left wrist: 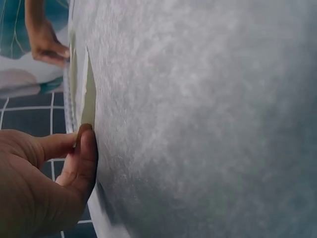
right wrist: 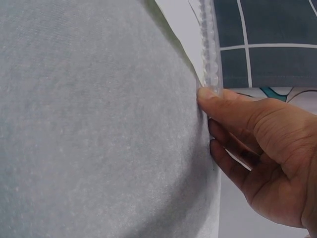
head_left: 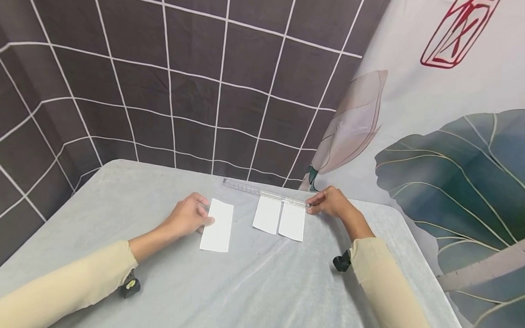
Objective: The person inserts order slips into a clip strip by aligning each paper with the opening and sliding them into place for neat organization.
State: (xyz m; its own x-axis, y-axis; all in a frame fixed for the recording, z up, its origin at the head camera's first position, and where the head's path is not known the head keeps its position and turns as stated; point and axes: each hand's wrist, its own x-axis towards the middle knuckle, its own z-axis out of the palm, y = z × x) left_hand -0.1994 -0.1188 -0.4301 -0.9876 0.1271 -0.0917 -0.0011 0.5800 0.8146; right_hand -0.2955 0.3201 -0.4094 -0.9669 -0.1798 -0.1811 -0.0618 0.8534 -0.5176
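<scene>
My left hand [head_left: 188,214] pinches the left edge of a white paper slip [head_left: 218,226] between thumb and fingers. In the left wrist view the slip [left wrist: 89,94] shows almost edge-on, tilted up from the cloth. My right hand [head_left: 332,202] pinches the right end of a long clear plastic strip [head_left: 261,192]. Rounded bumps run along this strip [right wrist: 210,49] in the right wrist view. Two more white slips, a left one [head_left: 267,215] and a right one [head_left: 292,221], lie side by side with their top edges at the strip.
A pale grey cloth covers the table [head_left: 241,288]. Behind its far edge hangs a dark curtain [head_left: 195,99] with white grid lines. A light curtain [head_left: 403,106] with leaf prints hangs at the right. Black devices [head_left: 342,261] are strapped to both wrists.
</scene>
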